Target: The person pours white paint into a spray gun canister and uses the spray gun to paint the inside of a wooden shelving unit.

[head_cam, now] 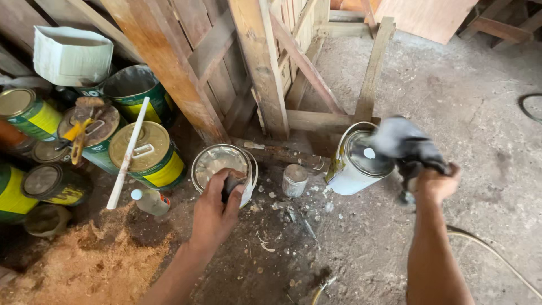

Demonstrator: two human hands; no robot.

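My left hand (217, 206) grips a small dark object at the rim of an open metal can (217, 161) with pale residue inside, standing on the dirty floor. My right hand (435, 183) holds a dark, blurred power tool (403, 144) over a tilted white paint can (355, 166) with a dark inside. A small silver tin (294, 179) stands between the two cans.
Several green and yellow paint cans (149, 155) crowd the left, with a white stick (129, 152) lying across one and a white tub (72, 53) above. A small white bottle (149, 200) lies near sawdust (84, 265). Wooden planks and a frame (265, 68) stand behind. A cable (497, 254) runs at right.
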